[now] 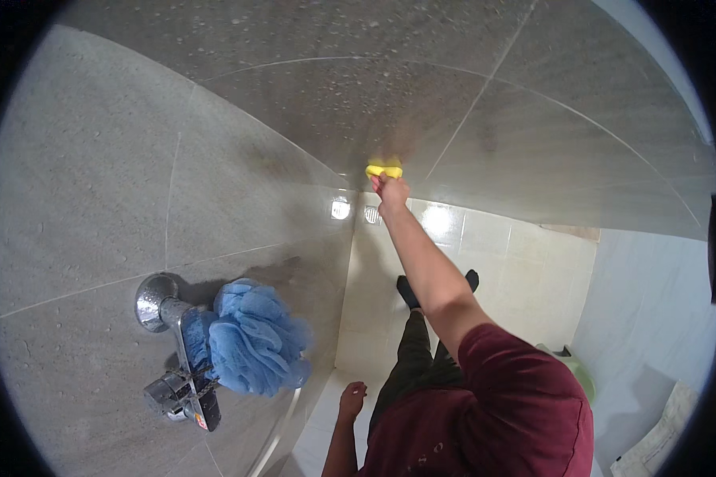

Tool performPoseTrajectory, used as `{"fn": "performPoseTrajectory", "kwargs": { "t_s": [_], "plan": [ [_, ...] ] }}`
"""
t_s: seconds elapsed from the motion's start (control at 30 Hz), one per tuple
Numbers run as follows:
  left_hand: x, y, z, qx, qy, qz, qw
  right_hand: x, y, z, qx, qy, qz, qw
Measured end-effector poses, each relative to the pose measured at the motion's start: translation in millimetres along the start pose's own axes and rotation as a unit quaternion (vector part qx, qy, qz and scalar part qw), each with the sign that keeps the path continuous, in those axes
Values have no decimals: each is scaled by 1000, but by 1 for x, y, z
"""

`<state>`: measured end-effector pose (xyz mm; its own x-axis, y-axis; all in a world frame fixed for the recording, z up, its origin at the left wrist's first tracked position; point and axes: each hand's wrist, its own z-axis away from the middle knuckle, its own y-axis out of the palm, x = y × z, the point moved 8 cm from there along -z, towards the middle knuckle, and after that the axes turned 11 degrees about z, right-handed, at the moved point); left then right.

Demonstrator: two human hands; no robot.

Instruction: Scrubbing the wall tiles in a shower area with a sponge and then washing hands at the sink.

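Note:
My right hand (392,192) is stretched out and grips a yellow sponge (384,172) against the lower part of the grey tiled wall (310,89) ahead of me. Water drops and wet streaks cover that wall above the sponge. Down by my left side hangs my left hand (351,400), away from the walls and fixtures. Its fingers look curled, but the palm is hidden, so I cannot tell whether anything is inside.
On the left wall, a chrome shower mixer tap (182,352) carries a blue mesh bath pouf (259,340). A pale hose (277,438) runs below it. A round drain cover (372,214) sits in the cream tiled floor (513,268). Behind my right side is a green plastic object (582,372).

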<state>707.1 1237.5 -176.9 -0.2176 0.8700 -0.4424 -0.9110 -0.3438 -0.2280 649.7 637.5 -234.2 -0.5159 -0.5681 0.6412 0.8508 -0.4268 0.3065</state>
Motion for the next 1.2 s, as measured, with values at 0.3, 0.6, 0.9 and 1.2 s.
{"fn": "performPoseTrajectory", "kwargs": {
  "t_s": [0.3,0.6,0.9,1.2],
  "plan": [
    [-5,8,-15,14,22,-12,1000,241,65,230,-42,-454,21,890],
    [-20,8,-23,3,36,38,999,267,78,275,-94,-764,405,494],
    [5,-13,-3,-18,9,-4,1000,56,3,58,-103,-338,402,844],
    [13,12,-1,17,-11,27,999,-21,28,-38,-37,-45,78,995]
  ]
}}
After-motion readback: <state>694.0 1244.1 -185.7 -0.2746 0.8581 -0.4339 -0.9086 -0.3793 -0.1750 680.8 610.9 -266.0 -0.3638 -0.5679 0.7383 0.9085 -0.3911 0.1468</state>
